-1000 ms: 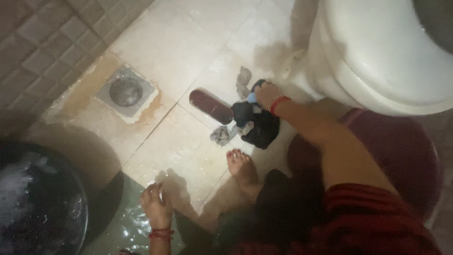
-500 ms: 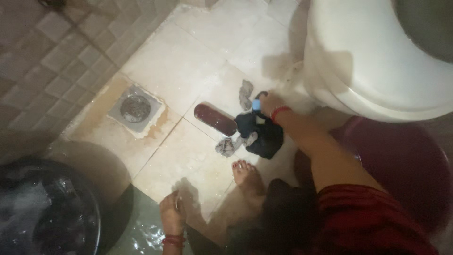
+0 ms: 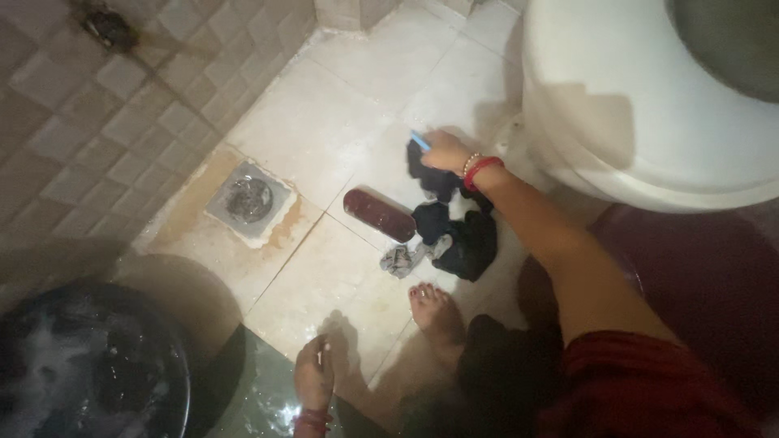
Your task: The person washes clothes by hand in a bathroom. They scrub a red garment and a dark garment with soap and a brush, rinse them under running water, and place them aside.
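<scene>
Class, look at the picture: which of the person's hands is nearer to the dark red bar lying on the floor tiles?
The right. The right hand grips a blue tool over the dark cloth, just beyond the dark red bar. The left hand is far below it, by the wet floor.

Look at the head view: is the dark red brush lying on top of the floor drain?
No, the dark red brush lies on a tile right of the floor drain.
</scene>
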